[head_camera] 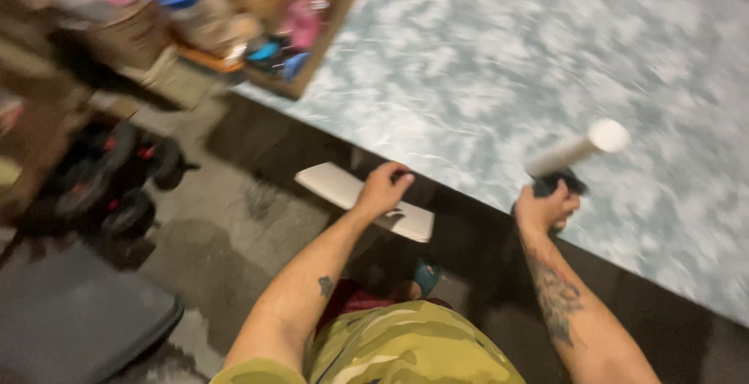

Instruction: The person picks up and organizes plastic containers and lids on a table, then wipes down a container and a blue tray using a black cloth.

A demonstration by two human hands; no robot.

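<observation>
Left hand is gripping a flat white board, fingers curled over its upper edge, below the marbled table rim. Right hand is closing around the dark handle of a white roller lying over the table edge.

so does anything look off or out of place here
Nothing looks spilled or broken. The left hand grips a pale flat board at the marbled table's edge; the right hand holds a dark-handled white roller.
</observation>
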